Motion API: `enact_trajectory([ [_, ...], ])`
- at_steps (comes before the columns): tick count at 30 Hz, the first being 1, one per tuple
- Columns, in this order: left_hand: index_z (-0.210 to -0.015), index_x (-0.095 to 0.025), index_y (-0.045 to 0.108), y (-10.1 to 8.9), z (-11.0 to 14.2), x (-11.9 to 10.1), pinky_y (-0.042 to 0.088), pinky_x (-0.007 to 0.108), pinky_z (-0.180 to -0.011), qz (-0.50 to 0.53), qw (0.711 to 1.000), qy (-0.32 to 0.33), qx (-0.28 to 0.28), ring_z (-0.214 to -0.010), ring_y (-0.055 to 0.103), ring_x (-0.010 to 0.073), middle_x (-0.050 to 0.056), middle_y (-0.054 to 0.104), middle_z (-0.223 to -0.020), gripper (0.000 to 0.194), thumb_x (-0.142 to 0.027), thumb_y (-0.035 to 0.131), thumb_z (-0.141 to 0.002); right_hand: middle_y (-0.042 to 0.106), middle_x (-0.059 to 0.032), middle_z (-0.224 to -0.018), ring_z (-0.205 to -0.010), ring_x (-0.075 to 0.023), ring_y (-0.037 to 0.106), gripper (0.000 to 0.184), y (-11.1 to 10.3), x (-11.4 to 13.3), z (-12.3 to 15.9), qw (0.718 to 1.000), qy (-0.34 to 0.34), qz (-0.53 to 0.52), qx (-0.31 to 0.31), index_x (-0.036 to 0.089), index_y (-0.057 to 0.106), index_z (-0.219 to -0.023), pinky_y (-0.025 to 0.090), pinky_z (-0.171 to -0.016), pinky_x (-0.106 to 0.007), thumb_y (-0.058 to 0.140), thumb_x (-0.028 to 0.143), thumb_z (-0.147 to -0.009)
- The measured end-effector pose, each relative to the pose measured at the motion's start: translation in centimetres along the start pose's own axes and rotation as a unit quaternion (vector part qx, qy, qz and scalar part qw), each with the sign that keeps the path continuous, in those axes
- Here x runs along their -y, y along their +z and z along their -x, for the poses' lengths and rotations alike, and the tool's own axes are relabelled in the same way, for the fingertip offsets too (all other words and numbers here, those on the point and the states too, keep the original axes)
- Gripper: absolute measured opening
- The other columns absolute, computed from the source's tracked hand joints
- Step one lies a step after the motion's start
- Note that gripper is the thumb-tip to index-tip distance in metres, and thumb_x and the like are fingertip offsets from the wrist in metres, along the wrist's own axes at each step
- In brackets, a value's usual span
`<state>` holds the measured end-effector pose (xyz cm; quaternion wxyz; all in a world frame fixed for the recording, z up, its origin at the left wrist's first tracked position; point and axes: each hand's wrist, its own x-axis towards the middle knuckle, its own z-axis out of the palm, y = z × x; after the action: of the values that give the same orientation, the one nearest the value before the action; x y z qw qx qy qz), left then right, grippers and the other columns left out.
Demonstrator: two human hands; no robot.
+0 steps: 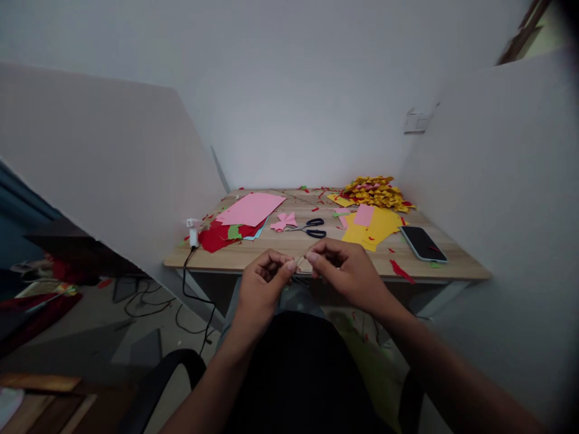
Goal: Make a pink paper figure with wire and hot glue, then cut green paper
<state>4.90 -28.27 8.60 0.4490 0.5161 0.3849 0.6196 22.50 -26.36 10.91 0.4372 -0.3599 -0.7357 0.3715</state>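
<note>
Near the table's front edge, over my lap, my left hand (265, 283) pinches one end of a thin looped strand (300, 260) between thumb and forefinger. My right hand (350, 271) is closed on the strand's other end, its fingertips almost meeting the left ones. Whether the strand is thread or fine wire I cannot tell. Just beyond my hands lie scissors (315, 234) with black handles. Their blades point left and touch a pink paper piece (284, 222) shaped like a bow.
Pink sheets (253, 208) lie over red paper (219, 237) at left. Yellow sheets (377, 226) and a heap of folded yellow paper pieces (377, 193) are at right. A phone (424, 243) rests near the right edge; a charger (193, 237) with a black cable sits left. White partitions flank the table (289, 244).
</note>
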Motion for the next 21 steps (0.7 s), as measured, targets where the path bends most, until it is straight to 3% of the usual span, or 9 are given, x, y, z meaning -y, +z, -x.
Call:
enact_trajectory([
  [4, -0.069, -0.015, 0.065, 0.0, 0.1, -0.1, 0.044, 0.016, -0.059, -0.008, 0.999, -0.027, 0.016, -0.058, 0.054, 0.0069, -0.002, 0.064, -0.064, 0.026, -0.032, 0.085, -0.07, 0.069, 0.0002, -0.071, -0.062, -0.0106, 0.059, 0.014, 0.3, -0.2, -0.1, 0.999, 0.001, -0.03, 0.039, 0.018, 0.072, -0.086, 0.043, -0.058, -0.022, 0.069, 0.031, -0.087],
  [8, -0.067, -0.016, 0.065, 0.2, 0.2, -0.5, 0.045, 0.017, -0.06, -0.017, 0.999, -0.026, 0.016, -0.059, 0.056, 0.0079, -0.003, 0.064, -0.061, 0.026, -0.034, 0.083, -0.072, 0.068, 0.0006, -0.069, -0.058, -0.0092, 0.057, 0.02, 0.6, -0.2, -0.1, 0.993, 0.043, -0.095, 0.062, 0.017, 0.069, -0.08, 0.043, -0.053, -0.02, 0.073, 0.037, -0.083],
  [12, -0.08, -0.016, 0.072, 0.2, 0.2, -0.7, 0.05, 0.021, -0.067, -0.04, 0.999, -0.01, 0.027, -0.069, 0.061, 0.0117, 0.002, 0.07, -0.077, 0.026, -0.041, 0.078, -0.078, 0.064, 0.0013, -0.067, -0.051, -0.0074, 0.052, 0.026, 0.4, 0.2, 0.2, 0.988, 0.063, -0.141, 0.021, 0.017, 0.067, -0.079, 0.042, -0.046, -0.018, 0.072, 0.042, -0.083],
  [15, -0.099, -0.016, 0.073, 0.1, 0.1, -0.5, 0.053, 0.027, -0.071, 0.002, 0.997, -0.048, 0.062, -0.072, 0.063, 0.0146, 0.006, 0.072, -0.087, 0.038, -0.051, 0.065, -0.087, 0.065, 0.0017, -0.067, -0.048, -0.0064, 0.051, 0.025, 0.0, 0.4, 0.5, 0.985, 0.059, -0.158, -0.024, 0.017, 0.067, -0.078, 0.042, -0.046, -0.018, 0.075, 0.041, -0.08],
  [17, -0.105, -0.016, 0.071, 0.3, 0.0, -0.3, 0.053, 0.028, -0.071, 0.035, 0.992, -0.073, 0.093, -0.071, 0.063, 0.0152, 0.007, 0.072, -0.088, 0.041, -0.053, 0.065, -0.087, 0.067, 0.0004, -0.068, -0.048, -0.0072, 0.053, 0.027, -0.1, 0.3, 0.7, 0.984, 0.062, -0.154, -0.058, 0.017, 0.065, -0.077, 0.043, -0.047, -0.019, 0.075, 0.042, -0.08],
  [21, -0.087, -0.016, 0.072, 1.0, -0.1, -0.1, 0.05, 0.024, -0.067, 0.033, 0.992, -0.067, 0.098, -0.067, 0.06, 0.0127, 0.004, 0.071, -0.083, 0.027, -0.04, 0.079, -0.077, 0.068, -0.0011, -0.068, -0.05, -0.009, 0.056, 0.033, -0.2, 0.1, 0.8, 0.982, 0.069, -0.156, -0.082, 0.017, 0.063, -0.074, 0.046, -0.048, -0.021, 0.073, 0.047, -0.08],
])
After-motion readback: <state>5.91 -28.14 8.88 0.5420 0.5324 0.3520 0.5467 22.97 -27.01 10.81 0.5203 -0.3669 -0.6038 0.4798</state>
